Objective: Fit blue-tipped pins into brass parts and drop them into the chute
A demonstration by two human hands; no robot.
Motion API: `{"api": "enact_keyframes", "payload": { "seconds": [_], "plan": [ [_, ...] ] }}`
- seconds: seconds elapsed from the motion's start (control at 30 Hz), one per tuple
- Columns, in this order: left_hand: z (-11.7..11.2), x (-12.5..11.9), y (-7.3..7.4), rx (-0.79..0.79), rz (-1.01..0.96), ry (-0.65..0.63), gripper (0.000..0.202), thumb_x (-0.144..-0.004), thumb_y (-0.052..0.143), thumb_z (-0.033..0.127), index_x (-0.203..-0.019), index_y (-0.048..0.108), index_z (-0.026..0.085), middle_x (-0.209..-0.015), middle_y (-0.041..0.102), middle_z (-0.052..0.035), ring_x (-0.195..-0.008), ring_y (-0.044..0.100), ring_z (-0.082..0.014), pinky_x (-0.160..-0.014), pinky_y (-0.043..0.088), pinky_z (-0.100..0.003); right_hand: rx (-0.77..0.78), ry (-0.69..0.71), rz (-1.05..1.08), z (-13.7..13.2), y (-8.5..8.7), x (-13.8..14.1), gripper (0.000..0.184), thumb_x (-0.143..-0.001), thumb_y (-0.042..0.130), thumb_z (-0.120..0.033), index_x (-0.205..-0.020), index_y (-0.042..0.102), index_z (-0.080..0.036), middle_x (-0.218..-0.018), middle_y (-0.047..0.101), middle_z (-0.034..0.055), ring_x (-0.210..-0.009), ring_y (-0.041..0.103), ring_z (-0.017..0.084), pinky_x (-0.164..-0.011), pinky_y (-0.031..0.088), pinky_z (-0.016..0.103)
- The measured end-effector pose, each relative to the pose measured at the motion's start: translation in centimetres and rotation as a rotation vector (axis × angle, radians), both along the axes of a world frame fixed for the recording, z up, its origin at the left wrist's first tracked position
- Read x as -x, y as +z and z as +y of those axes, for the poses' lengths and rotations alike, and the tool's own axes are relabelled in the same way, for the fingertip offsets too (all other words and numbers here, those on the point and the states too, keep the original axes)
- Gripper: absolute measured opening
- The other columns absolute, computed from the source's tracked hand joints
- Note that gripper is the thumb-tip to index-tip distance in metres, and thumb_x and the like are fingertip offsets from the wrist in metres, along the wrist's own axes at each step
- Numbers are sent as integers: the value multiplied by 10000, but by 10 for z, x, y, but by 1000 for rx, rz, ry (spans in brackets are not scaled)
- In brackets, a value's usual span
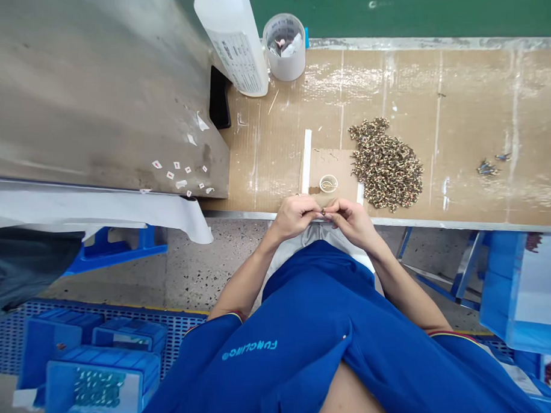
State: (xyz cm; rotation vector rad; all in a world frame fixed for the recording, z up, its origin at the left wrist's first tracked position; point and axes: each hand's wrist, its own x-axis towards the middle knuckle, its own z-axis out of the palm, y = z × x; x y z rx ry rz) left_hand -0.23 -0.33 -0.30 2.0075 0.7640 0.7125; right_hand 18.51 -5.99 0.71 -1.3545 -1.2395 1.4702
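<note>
My left hand and my right hand meet at the near edge of the workbench, fingers pinched together around one tiny dark part. Just beyond them sits a small round ring-shaped cap on a cardboard patch. A heap of small brown and white parts lies to the right of my hands. My blue shirt fills the lower middle of the view.
A white bottle and a clear cup stand at the back. A grey metal machine housing fills the left. A white strip lies upright ahead. Blue crates sit on the floor; another blue bin at right.
</note>
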Motion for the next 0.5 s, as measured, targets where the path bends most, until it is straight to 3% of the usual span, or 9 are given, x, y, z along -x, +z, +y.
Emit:
{"api": "enact_keyframes", "payload": {
  "seconds": [0.2,0.37,0.43,0.5],
  "plan": [
    [1,6,-2,3,33,-15,236,-940,587,221,-734,692,174,-702,691,-37,-691,609,-161,-696,473,-287,3,2,-24,-1,-1,2,261,-842,719,-453,-790,685,-200,-758,707,30,-618,582,142,-560,476,276],
    [3,-2,-2,51,60,14,229,-955,594,260,-775,703,170,-720,671,-32,-721,603,-157,-736,485,-292,90,-63,57,4,-2,1,377,-780,768,-559,-827,680,-196,-734,717,37,-646,634,152,-561,520,271],
    [1,-1,5,136,44,46,172,-941,635,308,-919,735,170,-790,697,-39,-740,620,-154,-719,498,-278,126,-69,109,9,0,-1,446,-731,797,-612,-829,665,-197,-716,711,29,-648,648,149,-564,537,267],
    [-3,13,21,260,13,29,324,-906,693,379,-1161,713,179,-914,737,-64,-775,658,-157,-676,516,-256,151,-69,164,12,5,-3,503,-679,826,-649,-822,652,-199,-699,707,18,-621,644,136,-566,545,264]
  ]
}}
